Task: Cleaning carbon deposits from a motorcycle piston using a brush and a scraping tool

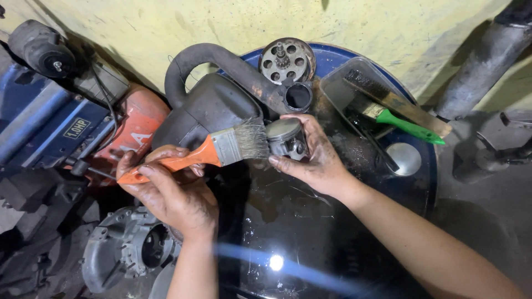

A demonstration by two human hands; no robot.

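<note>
A paintbrush (219, 148) with an orange handle and grey bristles is gripped in the left hand (172, 191), the fingers closed around the handle, above the left edge of a blue drum top (421, 182) coated in dark, oily liquid. The bristles are pressed against a small metal piston (285, 137), which is clasped by the right hand (316, 160), thumb beneath and fingers wrapped round its far side. Both hands are smeared with black grease.

Behind the piston, toward the drum's far edge, a black air-filter housing (210, 108) with a curved rubber hose (216, 58) is seen, its round opening (298, 96) just beyond the piston. A round metal clutch part (285, 58) with holes is propped at the far rim against a yellow wall (166, 22). To the right, a clear plastic tray (346, 91) is set on the drum, with a flat metal file (399, 102) and a green-handled tool (407, 126) laid across it. A round metal cap (404, 158) is set into the drum near its right edge.

Off the drum's left side, an orange and blue machine (72, 127) is stacked, and a grey engine casing (124, 252) lies on the floor below the left wrist.
</note>
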